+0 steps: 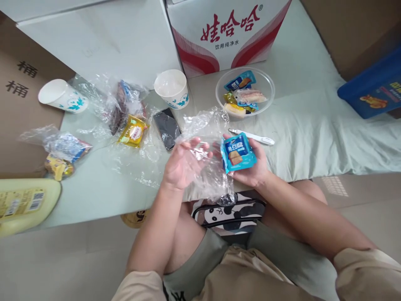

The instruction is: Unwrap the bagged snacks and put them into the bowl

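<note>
Pale green cloth (313, 108) covers the work surface, cartons at the back. We see the right hand (258, 169) palm up, holding a blue fish-tofu packet (239, 152), printed face toward the camera, fingers behind it. Left hand (178, 165) is raised beside it, fingers curled and parted, with a crinkled clear plastic bag (208, 167) across them; we can't tell if they pinch the film. Bag spreads between both hands; dark item at its lower end, unclear.

Just beyond the right hand, we log a white-handled cutter (253, 137). Further back: a clear round bowl (272, 98) holding a similar blue packet, pale wrapped snacks and yellow-green ones. Left of the bag lies a black phone (166, 127); behind it stands a paper cup (172, 90), contents unclear. Next left, a yellow packet (133, 131) lies by clear wrappers with dark and red-blue packs. Far left: second paper cup (64, 96) and a clear bag of blue and yellow snacks (64, 150).

Both forearms reach forward from the lap, left steeper, right slanting in. Outer edges: red-and-white water carton (230, 33), white box (103, 42), yellow jug (28, 205), blue container (372, 88).
</note>
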